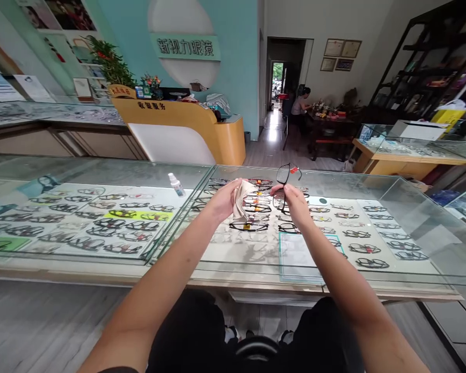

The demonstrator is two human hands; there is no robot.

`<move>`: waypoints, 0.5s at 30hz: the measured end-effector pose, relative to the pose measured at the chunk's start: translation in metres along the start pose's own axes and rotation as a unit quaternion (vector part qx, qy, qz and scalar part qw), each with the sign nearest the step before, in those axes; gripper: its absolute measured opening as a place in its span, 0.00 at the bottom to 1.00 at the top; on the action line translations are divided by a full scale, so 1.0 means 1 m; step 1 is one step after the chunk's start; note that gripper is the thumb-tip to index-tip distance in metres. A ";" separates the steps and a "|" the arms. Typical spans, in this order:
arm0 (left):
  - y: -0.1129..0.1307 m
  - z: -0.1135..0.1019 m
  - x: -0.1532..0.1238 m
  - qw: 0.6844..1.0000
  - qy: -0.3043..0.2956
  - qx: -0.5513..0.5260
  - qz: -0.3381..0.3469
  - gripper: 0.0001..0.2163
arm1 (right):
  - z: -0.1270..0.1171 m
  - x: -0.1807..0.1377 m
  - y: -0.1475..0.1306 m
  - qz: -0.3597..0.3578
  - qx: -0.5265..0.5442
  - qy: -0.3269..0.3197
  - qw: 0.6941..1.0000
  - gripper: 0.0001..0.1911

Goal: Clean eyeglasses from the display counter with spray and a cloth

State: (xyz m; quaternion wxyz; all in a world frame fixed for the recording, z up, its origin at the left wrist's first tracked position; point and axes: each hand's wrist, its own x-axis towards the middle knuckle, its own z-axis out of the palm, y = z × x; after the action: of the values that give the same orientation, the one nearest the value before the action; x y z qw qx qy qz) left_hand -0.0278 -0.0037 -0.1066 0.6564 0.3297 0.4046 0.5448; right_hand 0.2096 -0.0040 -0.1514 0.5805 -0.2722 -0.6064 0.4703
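My left hand (226, 201) is closed on a beige cloth (241, 199), held above the glass counter. In my right hand (296, 205) is a pair of dark-framed eyeglasses (283, 174), gripped near the middle and turned upright. A red tag (293, 169) shows on the glasses near the upper lens. Cloth and glasses are apart, with a gap between the hands. Beneath them, rows of eyeglasses (249, 226) lie inside the display case. A white spray bottle (176, 185) stands on the glass to the left of my left hand.
The glass display counter (233, 274) runs across in front of me. A teal-edged sheet (299, 254) lies below my right forearm. Beyond stand a yellow-and-white cashier desk (229, 137) and another display case (415, 150). A person (301, 103) sits at a dark table in the back.
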 end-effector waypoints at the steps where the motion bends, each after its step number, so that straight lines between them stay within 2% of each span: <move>1: -0.002 0.005 0.004 1.000 -0.013 0.025 0.008 0.13 | 0.001 -0.001 -0.002 0.001 0.010 -0.006 1.000 0.24; 4: -0.012 0.015 0.017 0.993 -0.050 0.093 0.047 0.25 | 0.005 -0.003 -0.005 0.006 0.040 -0.019 0.999 0.23; 8: -0.034 0.018 0.025 0.989 -0.081 0.098 0.073 0.31 | 0.009 -0.007 -0.007 0.022 0.078 -0.035 0.996 0.24; 12: -0.054 0.015 0.020 0.992 -0.093 0.070 0.046 0.33 | 0.014 -0.012 -0.011 0.019 0.061 -0.057 0.996 0.23; 15: -0.060 0.013 0.013 0.993 -0.107 0.056 0.003 0.33 | 0.018 -0.014 -0.013 0.014 0.028 -0.071 0.997 0.24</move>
State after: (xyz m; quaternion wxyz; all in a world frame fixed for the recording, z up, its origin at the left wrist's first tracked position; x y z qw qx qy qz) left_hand 0.0120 -0.0021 -0.1549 0.6750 0.4236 0.3610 0.4844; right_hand 0.1979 -0.0265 -0.1438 0.5368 -0.2300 -0.6285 0.5137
